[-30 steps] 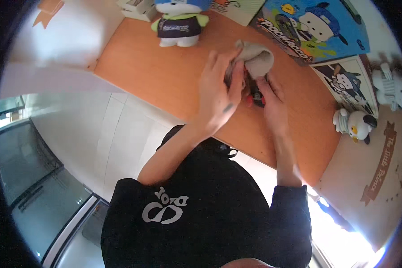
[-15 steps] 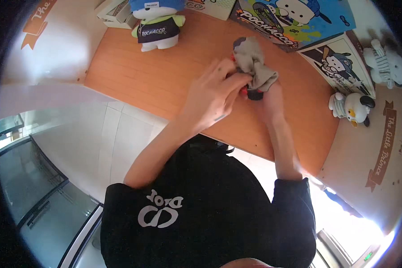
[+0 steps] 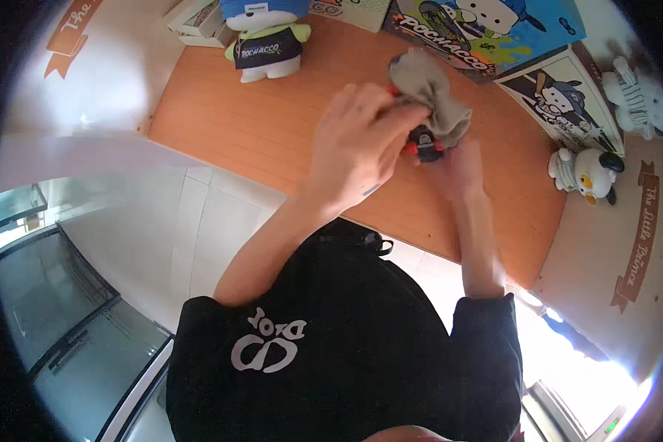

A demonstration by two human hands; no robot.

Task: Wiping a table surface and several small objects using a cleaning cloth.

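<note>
A grey cloth [image 3: 433,97] lies bunched over a small red-and-black object [image 3: 425,145], whose exact kind I cannot make out. My left hand [image 3: 355,140] is closed at the cloth's left side, its thumb and index finger pressed onto the folds. From the lower right, my right hand [image 3: 460,173] grips the red-and-black object, though its fingers are mostly hidden under the cloth and blurred. Both hands are above the wooden shelf top.
The orange-brown wooden surface [image 3: 272,121] carries a plush toy in a blue cap [image 3: 267,51] at the far left. A blue printed box [image 3: 486,33], a framed cartoon picture [image 3: 563,99] and small white plush toys [image 3: 586,175] stand at the far right. Pale walls flank both sides.
The cloth has shifted over the red-and-black object, so more of its black lower end shows. My left hand stays at the folds, slightly raised. The whole view has shifted a little.
</note>
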